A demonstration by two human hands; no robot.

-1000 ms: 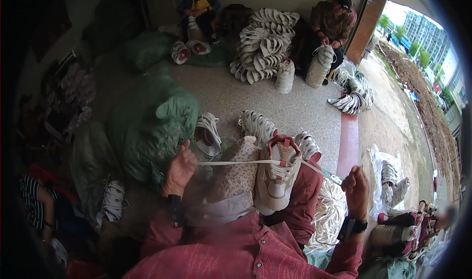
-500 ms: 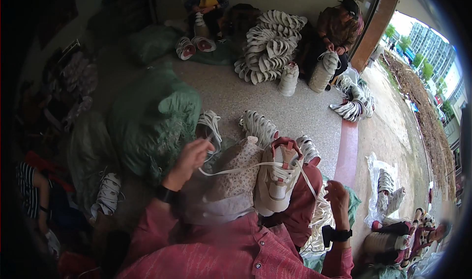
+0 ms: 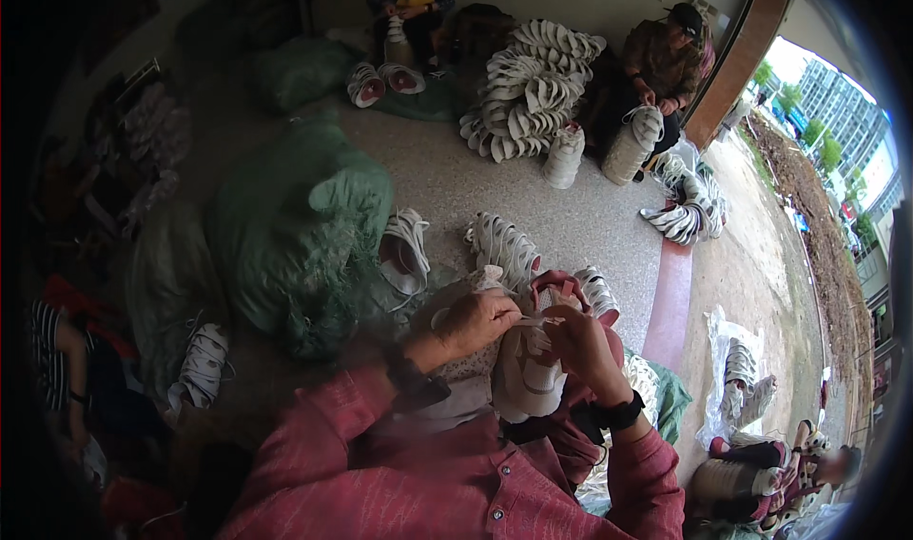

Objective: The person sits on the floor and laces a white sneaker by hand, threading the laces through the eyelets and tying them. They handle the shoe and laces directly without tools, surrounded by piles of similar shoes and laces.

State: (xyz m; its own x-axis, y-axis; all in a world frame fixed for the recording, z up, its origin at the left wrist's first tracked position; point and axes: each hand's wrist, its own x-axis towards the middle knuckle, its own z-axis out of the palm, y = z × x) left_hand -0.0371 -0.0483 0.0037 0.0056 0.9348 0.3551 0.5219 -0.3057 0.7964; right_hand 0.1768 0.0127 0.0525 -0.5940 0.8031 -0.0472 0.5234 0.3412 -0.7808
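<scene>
A white shoe with a pink lining rests on my lap, toe pointing toward me. My left hand sits at the upper left of the shoe, fingers pinched on its white lace. My right hand is close against it on the right, fingers closed on the same lace over the shoe's opening. Both hands meet above the eyelets. A dark band is on each wrist, and red sleeves cover my forearms.
A big green net sack lies to my left with laced white shoes beside it. A pile of white shoes stands farther off, with two seated people working near it. More shoes lie at the right by the doorway.
My hands were spread wide apart, pulling the lace taut across the shoe. They have now come together over the shoe's opening, the lace slack between them.
</scene>
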